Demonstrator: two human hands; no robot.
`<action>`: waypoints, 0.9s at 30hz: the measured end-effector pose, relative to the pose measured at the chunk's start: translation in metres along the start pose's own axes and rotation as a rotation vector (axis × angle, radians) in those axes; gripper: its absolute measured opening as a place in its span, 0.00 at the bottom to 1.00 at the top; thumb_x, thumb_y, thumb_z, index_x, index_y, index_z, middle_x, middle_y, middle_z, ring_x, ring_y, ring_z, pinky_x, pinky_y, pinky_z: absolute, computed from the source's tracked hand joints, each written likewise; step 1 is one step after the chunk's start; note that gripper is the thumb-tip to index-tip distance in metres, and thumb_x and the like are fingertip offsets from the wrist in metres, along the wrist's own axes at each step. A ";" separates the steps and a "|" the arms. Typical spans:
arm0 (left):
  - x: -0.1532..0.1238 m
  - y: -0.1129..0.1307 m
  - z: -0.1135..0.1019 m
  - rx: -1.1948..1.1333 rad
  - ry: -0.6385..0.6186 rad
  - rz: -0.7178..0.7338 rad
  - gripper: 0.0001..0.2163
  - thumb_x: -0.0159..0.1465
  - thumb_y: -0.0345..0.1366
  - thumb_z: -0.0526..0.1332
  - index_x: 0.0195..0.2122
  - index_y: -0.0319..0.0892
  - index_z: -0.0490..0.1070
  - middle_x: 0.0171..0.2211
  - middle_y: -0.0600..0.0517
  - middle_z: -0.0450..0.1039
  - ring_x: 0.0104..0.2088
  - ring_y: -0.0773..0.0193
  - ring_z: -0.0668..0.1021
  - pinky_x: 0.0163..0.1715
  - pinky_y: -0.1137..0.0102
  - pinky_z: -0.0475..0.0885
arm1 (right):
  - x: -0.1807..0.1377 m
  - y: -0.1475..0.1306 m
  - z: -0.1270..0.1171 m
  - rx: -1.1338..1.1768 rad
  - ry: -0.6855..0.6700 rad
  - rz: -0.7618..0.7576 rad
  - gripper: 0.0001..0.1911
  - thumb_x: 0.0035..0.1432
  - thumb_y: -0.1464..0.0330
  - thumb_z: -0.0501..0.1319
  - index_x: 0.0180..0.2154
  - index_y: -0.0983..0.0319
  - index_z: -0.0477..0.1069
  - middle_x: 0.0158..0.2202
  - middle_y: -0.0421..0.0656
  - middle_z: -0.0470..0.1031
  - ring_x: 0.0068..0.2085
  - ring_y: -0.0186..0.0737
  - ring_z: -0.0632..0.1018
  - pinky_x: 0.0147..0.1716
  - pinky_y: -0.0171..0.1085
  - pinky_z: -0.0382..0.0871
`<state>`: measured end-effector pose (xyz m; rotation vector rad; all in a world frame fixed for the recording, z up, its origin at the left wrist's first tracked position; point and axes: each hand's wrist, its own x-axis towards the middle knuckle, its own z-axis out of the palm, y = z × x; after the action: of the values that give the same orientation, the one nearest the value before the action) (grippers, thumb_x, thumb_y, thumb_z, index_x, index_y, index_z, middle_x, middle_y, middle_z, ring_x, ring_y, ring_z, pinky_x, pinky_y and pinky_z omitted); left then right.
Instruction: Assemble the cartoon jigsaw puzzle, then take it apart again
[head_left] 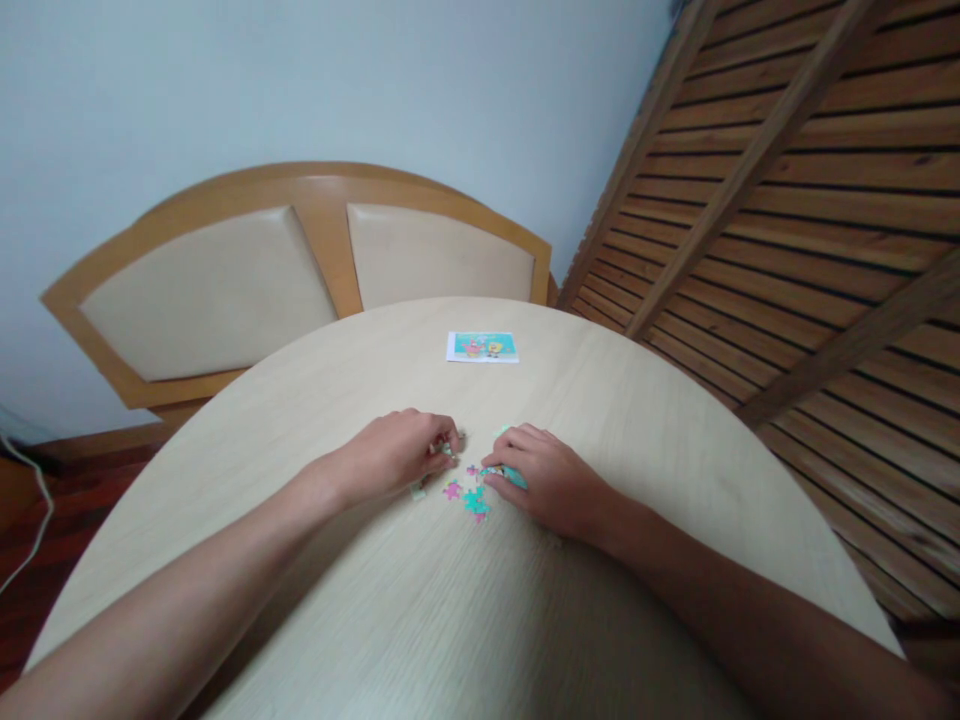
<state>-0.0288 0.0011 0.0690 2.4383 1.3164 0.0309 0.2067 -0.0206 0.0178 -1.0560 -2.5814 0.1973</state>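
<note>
My left hand (397, 455) rests on the round pale wooden table (480, 600), its fingers curled and pinching a small puzzle piece (447, 450) at the fingertips. My right hand (544, 475) lies close beside it, fingers curled over a teal puzzle piece (510, 474). Between and just below the two hands lie a few loose pink and teal puzzle pieces (469, 495). Another pale piece (417, 490) sits under the left hand's edge.
A small printed picture card (482, 346) with cartoon figures lies farther back on the table. Behind the table leans a wooden headboard with cream padded panels (300, 270). Slatted wooden frames (787, 230) stand at the right. A white cable (30, 510) hangs at far left.
</note>
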 end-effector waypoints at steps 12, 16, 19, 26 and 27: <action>0.009 -0.008 0.006 -0.350 0.034 0.063 0.13 0.65 0.37 0.57 0.41 0.37 0.79 0.31 0.50 0.79 0.27 0.67 0.74 0.28 0.74 0.65 | 0.002 0.005 -0.002 -0.030 0.181 0.144 0.12 0.67 0.68 0.57 0.32 0.61 0.75 0.32 0.44 0.80 0.39 0.42 0.77 0.42 0.39 0.68; 0.010 -0.003 0.005 -0.447 0.067 0.096 0.13 0.64 0.39 0.59 0.40 0.37 0.79 0.31 0.49 0.79 0.27 0.68 0.72 0.27 0.74 0.65 | 0.002 0.005 -0.003 0.016 0.167 0.194 0.12 0.67 0.68 0.56 0.33 0.60 0.75 0.32 0.44 0.80 0.37 0.43 0.77 0.41 0.40 0.68; 0.012 0.000 0.010 -0.563 0.076 0.069 0.12 0.64 0.38 0.60 0.39 0.36 0.79 0.29 0.49 0.78 0.26 0.69 0.72 0.26 0.74 0.65 | 0.002 0.004 -0.004 0.104 0.179 0.212 0.11 0.68 0.67 0.56 0.37 0.60 0.76 0.34 0.43 0.80 0.38 0.41 0.78 0.41 0.39 0.68; 0.018 0.005 0.019 -0.811 0.095 0.034 0.10 0.62 0.38 0.65 0.41 0.36 0.76 0.32 0.48 0.79 0.32 0.65 0.77 0.34 0.71 0.72 | 0.001 -0.008 -0.003 0.305 0.306 0.174 0.05 0.62 0.65 0.64 0.35 0.60 0.76 0.33 0.41 0.78 0.36 0.39 0.77 0.39 0.37 0.69; 0.017 0.006 0.019 -0.825 0.086 0.036 0.11 0.62 0.38 0.65 0.41 0.36 0.76 0.33 0.48 0.79 0.32 0.65 0.78 0.34 0.71 0.72 | 0.001 -0.009 -0.003 0.316 0.322 0.174 0.06 0.63 0.66 0.63 0.34 0.60 0.75 0.32 0.41 0.77 0.35 0.38 0.77 0.38 0.36 0.69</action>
<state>-0.0103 0.0062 0.0512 1.7570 1.0070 0.5728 0.2011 -0.0263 0.0236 -1.0905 -2.0909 0.4261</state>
